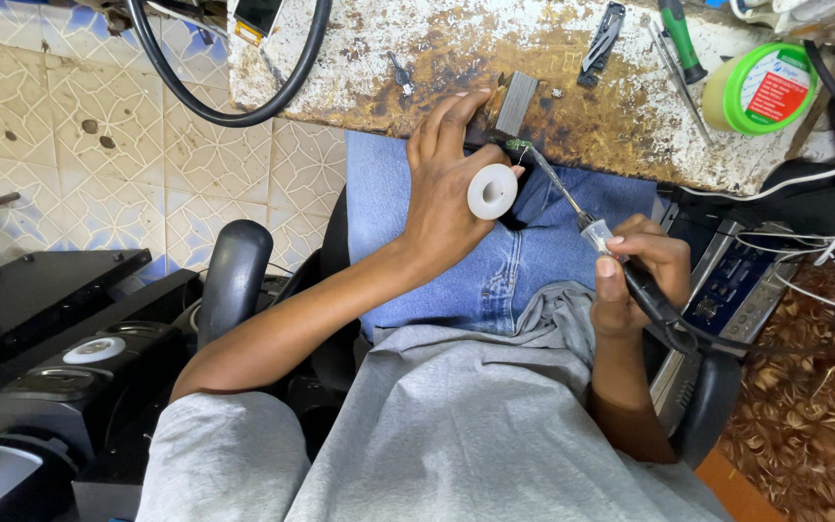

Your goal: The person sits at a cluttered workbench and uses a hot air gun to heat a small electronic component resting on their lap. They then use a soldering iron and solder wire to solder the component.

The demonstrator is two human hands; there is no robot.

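Right hand [635, 275] closed around soldering iron [572, 208] by its black handle. Long axis slanting up and left, tip pointing at small green circuit board [517, 147] at edge of worn workbench [417, 58]. Left hand [451, 184] wrapped on white solder spool [492, 190], fingers reaching to grey block [514, 101] beside board, above denim lap.

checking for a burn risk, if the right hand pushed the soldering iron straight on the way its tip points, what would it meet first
The right hand aims the soldering iron up-left. Its tip looks already at the small grey block at the workbench edge, beside the left hand; depth is unclear.
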